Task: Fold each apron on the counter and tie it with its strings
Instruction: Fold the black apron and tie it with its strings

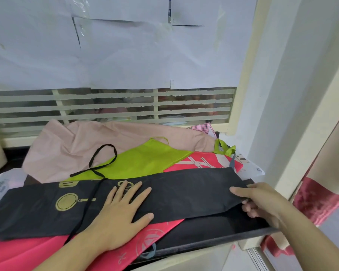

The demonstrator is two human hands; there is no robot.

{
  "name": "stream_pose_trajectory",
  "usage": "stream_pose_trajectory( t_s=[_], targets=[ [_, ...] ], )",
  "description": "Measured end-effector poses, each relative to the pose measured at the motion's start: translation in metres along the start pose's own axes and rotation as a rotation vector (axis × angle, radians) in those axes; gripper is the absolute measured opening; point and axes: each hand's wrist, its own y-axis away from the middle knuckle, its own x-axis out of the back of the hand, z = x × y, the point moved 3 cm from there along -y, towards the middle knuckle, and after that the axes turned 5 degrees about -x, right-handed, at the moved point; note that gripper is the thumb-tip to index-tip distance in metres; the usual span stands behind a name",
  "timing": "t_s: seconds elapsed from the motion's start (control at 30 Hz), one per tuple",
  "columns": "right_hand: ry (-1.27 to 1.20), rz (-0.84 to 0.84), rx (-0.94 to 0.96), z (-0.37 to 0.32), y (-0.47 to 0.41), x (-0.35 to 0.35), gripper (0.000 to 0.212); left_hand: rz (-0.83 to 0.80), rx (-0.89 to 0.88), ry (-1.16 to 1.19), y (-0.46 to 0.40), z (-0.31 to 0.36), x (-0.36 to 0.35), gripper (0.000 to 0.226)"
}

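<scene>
The black apron (184,194), printed with gold kitchen motifs, lies as a long folded band across the front of the worktop (213,238), on top of a red apron (27,253). The fold is under way: the left hand (119,216) presses flat on its middle, fingers spread, while the right hand (260,202) pinches its right end. Next, that end probably needs carrying leftward. Its black string (102,159) loops over a green apron (143,161) behind, beside a pink one (70,147).
</scene>
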Motion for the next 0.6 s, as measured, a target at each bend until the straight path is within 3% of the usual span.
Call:
stream_pose_trajectory(
  t_s=[0.07,0.2,0.27,0.4,0.6],
  targets=[
    [-0.124,-0.034,-0.044,0.002,0.005,-0.006,0.029,-0.005,0.013,-0.003,0.0,0.002,0.0,0.079],
    [0.032,-0.039,-0.016,0.003,0.009,-0.031,0.039,-0.015,0.044,-0.001,-0.002,0.007,0.0,0.09],
    [0.023,0.004,0.077,-0.001,0.01,-0.044,0.033,-0.014,0.055,0.004,-0.002,0.007,0.001,0.092],
    [-0.316,0.162,0.332,-0.009,0.016,-0.063,0.023,-0.005,0.064,-0.004,-0.003,0.009,0.0,0.092],
    [-0.16,0.084,0.155,-0.006,0.01,-0.121,0.019,-0.036,0.061,0.063,-0.002,0.009,0.003,0.094]
  ],
)
